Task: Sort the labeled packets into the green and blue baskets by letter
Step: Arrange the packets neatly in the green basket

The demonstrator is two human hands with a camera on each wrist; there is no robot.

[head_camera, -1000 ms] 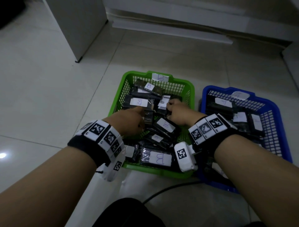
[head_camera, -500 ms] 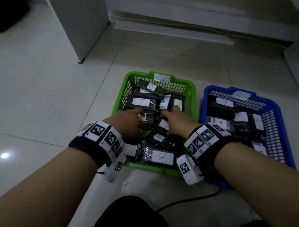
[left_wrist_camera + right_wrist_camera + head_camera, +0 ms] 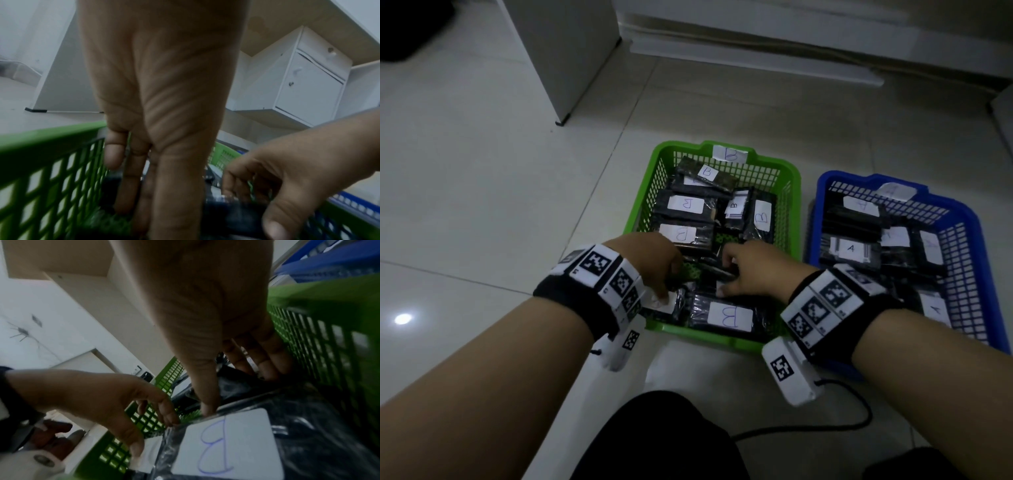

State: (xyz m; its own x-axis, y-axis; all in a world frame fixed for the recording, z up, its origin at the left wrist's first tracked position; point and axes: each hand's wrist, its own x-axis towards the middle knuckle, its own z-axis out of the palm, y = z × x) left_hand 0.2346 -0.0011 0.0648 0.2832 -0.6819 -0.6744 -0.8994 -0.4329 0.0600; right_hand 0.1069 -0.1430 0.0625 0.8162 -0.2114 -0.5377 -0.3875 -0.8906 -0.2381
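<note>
Two baskets stand side by side on the floor. The green basket (image 3: 654, 178) carries a B tag and holds several dark packets with white B labels. The blue basket (image 3: 972, 219) holds several A-labelled packets (image 3: 851, 248). Both hands are down in the near half of the green basket. My left hand (image 3: 671, 284) reaches in with fairly straight fingers (image 3: 131, 186), its thumb resting on a white label. My right hand (image 3: 726, 274) has its fingers (image 3: 265, 363) on dark packets and its thumb at the edge of the near B packet (image 3: 226, 443). Its grip is unclear.
A white cabinet leg (image 3: 561, 121) stands on the tiled floor at the back left, and a white baseboard (image 3: 756, 65) runs along the back. A black cable (image 3: 825, 428) trails from my right wrist across the floor. My dark-clothed knee (image 3: 654, 442) is at the bottom.
Both hands have drawn back from the middle of the green basket toward its near edge. Packets that they covered in the middle now show their B labels.
</note>
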